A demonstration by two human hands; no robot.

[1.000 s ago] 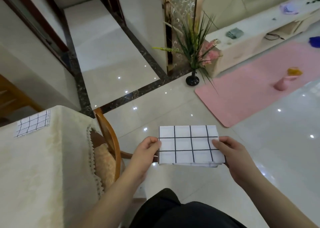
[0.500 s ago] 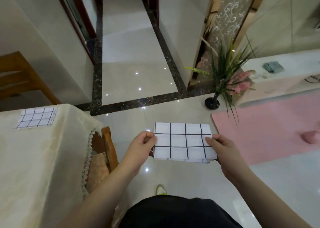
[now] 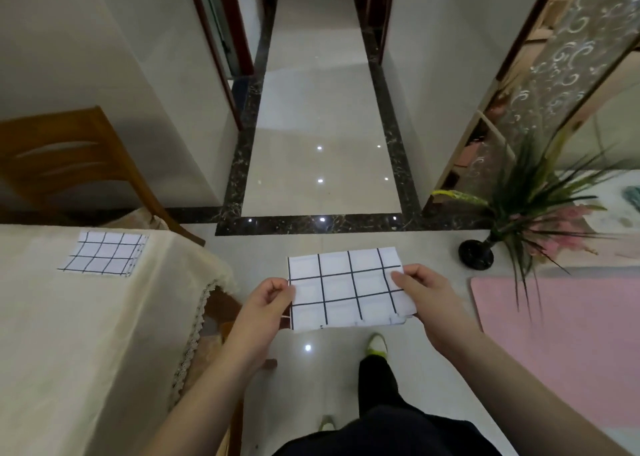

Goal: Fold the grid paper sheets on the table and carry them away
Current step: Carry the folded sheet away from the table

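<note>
Head view: the folded white black-grid paper sheet (image 3: 349, 291) is held off the cream-clothed worktop (image 3: 86, 334), long axis running 9 to 3 o'clock. The left hand (image 3: 266, 303) and right hand (image 3: 427, 294) each have a closed pinching grip on an end. A second folded grid sheet (image 3: 104, 255) lies at 10 o'clock on the worktop, nearer the left hand.

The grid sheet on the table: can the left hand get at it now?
Probably not yet. The left hand pinches the folded sheet held over the floor with the right hand. The other sheet lies uncovered on the table, but off to the left.
</note>
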